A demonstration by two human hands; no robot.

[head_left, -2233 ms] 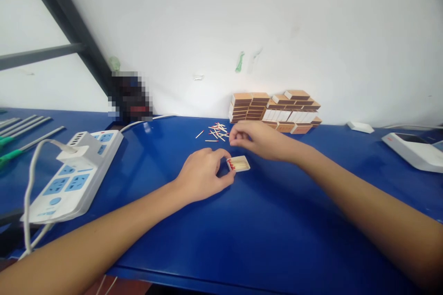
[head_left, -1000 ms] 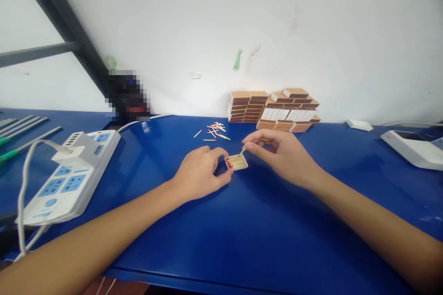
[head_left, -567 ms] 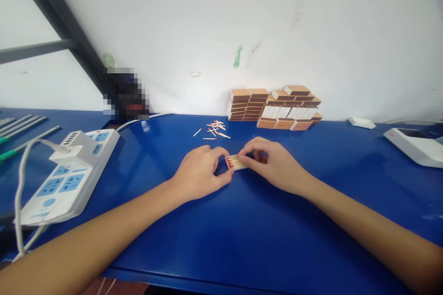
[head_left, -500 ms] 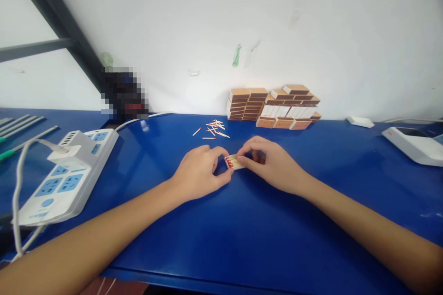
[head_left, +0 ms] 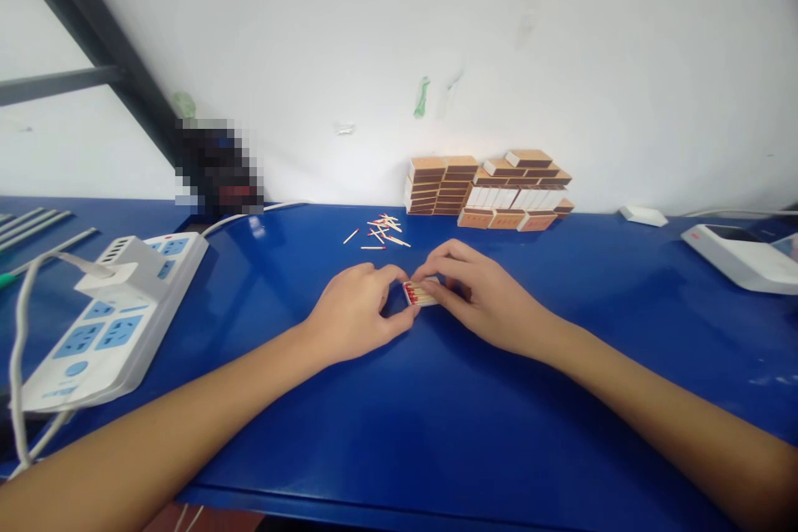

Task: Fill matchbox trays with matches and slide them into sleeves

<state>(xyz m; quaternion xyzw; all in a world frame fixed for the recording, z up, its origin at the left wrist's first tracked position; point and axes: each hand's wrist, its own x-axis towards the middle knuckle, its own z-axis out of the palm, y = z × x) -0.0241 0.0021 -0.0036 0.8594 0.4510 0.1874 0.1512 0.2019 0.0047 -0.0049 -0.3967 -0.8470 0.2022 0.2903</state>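
A small open matchbox tray (head_left: 429, 302) rests on the blue table, filled with red-headed matches (head_left: 419, 293) whose heads point left. My left hand (head_left: 352, 312) pinches the tray's left end between thumb and index finger. Closed in a pinch, my right hand (head_left: 492, 291) reaches over the tray from the right, its thumb and index fingertips on the matches. Exactly how many matches those fingertips touch is hidden. Behind the hands lies a loose pile of matches (head_left: 383, 229), with a few strewn beside it.
Stacked matchboxes (head_left: 442, 185) stand against the white wall (head_left: 324, 41), more of them piled to the right (head_left: 524, 183). A white power strip (head_left: 134, 341) with a plugged-in adapter and cable lies left. At the right sit a white device (head_left: 741, 262) and a small white box (head_left: 643, 216).
My right hand's fingertips have moved a little left over the matches in the tray. My left hand keeps its hold. The whole view has shifted slightly.
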